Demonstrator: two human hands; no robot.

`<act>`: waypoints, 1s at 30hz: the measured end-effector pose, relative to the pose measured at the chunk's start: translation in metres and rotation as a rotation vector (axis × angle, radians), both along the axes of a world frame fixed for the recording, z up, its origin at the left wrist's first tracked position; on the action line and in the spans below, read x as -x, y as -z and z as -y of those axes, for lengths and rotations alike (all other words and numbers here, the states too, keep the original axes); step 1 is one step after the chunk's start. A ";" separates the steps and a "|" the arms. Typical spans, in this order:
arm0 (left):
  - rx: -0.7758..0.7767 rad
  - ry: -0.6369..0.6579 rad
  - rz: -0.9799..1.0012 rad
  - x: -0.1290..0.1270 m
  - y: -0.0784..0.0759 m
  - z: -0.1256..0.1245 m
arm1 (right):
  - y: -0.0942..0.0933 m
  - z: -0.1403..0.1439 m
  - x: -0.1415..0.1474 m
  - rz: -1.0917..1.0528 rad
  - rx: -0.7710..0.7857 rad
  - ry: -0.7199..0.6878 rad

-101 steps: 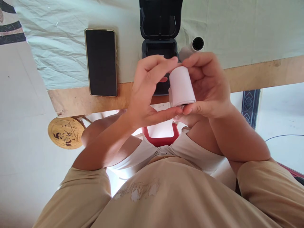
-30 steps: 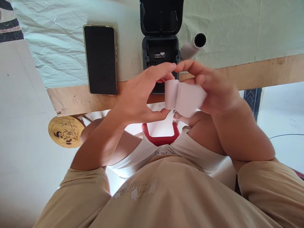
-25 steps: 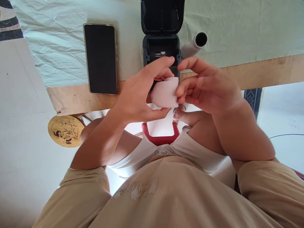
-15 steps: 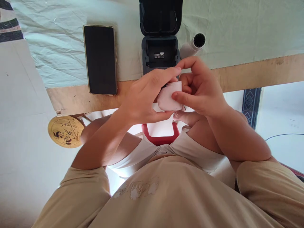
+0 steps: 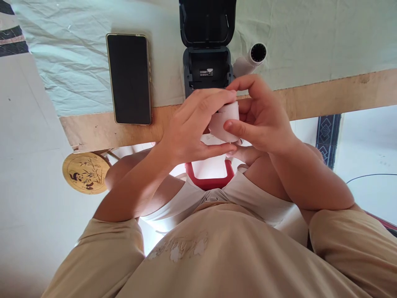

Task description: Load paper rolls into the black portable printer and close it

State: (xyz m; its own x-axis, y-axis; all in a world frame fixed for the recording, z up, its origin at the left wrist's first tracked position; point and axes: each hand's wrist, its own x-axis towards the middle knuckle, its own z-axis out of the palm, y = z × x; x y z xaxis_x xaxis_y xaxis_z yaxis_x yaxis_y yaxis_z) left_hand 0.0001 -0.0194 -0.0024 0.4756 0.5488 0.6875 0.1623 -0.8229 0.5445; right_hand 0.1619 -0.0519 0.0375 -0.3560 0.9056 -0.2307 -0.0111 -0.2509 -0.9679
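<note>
Both hands hold a small roll of white paper just in front of the table edge. My left hand curls around its left side, fingers over the top and thumb beneath. On the right side, my right hand grips the roll, its thumb pressed on the near face and the other fingers behind, partly hidden. Right behind the hands stands a dark label printer with its lid tilted up and its paper bay showing nothing but a printed sticker.
A phone lies on the table's left part. Beside the printer is a white cylinder with a dark round end. Green cloth covers the wooden table. A round wooden stool and a red-framed seat are below.
My left hand has shifted slightly right around the roll, its thumb reaching further under it. The roll has turned a little between the hands. The view has drifted slightly.
</note>
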 end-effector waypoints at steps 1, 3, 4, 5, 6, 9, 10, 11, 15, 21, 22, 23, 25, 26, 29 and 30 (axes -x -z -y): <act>0.001 0.014 -0.002 -0.001 0.000 0.000 | 0.000 0.000 0.000 -0.008 -0.003 0.006; 0.014 0.010 -0.007 -0.002 0.000 0.001 | 0.000 0.000 0.001 -0.017 -0.002 0.013; 0.031 -0.005 -0.017 -0.002 0.001 0.002 | 0.000 0.000 0.002 -0.017 0.002 0.015; 0.019 -0.013 -0.013 -0.002 0.001 0.003 | 0.000 0.000 0.002 -0.014 0.008 0.015; 0.015 -0.021 -0.004 -0.002 0.002 0.004 | 0.000 0.000 0.002 -0.010 0.014 0.015; 0.027 -0.013 0.010 -0.001 0.002 0.005 | -0.001 0.000 0.002 -0.005 0.016 0.015; 0.051 -0.013 -0.007 -0.001 0.002 0.005 | -0.001 0.000 0.002 -0.008 0.015 0.016; 0.074 -0.015 -0.027 -0.001 0.001 0.006 | -0.001 0.000 0.002 -0.013 0.016 0.015; 0.050 -0.051 -0.012 -0.002 0.001 0.005 | 0.001 0.000 0.002 -0.021 0.032 0.042; 0.069 -0.086 -0.044 -0.001 0.001 0.004 | 0.000 0.000 0.002 -0.064 0.072 0.030; 0.067 -0.078 -0.065 -0.001 0.001 0.004 | 0.000 0.000 0.002 -0.074 0.077 0.030; 0.072 -0.073 -0.084 -0.001 0.001 0.004 | 0.000 0.000 0.002 -0.083 0.082 0.033; 0.084 -0.087 -0.100 -0.001 0.001 0.005 | 0.001 -0.001 0.001 -0.106 0.091 0.027; 0.102 -0.104 -0.105 -0.002 0.001 0.005 | 0.002 -0.001 0.001 -0.120 0.090 0.022; 0.103 -0.136 -0.082 -0.004 0.002 0.006 | 0.002 0.000 0.001 -0.151 0.075 0.014; 0.090 -0.138 -0.065 -0.004 0.003 0.006 | 0.002 0.000 0.001 -0.146 0.075 0.014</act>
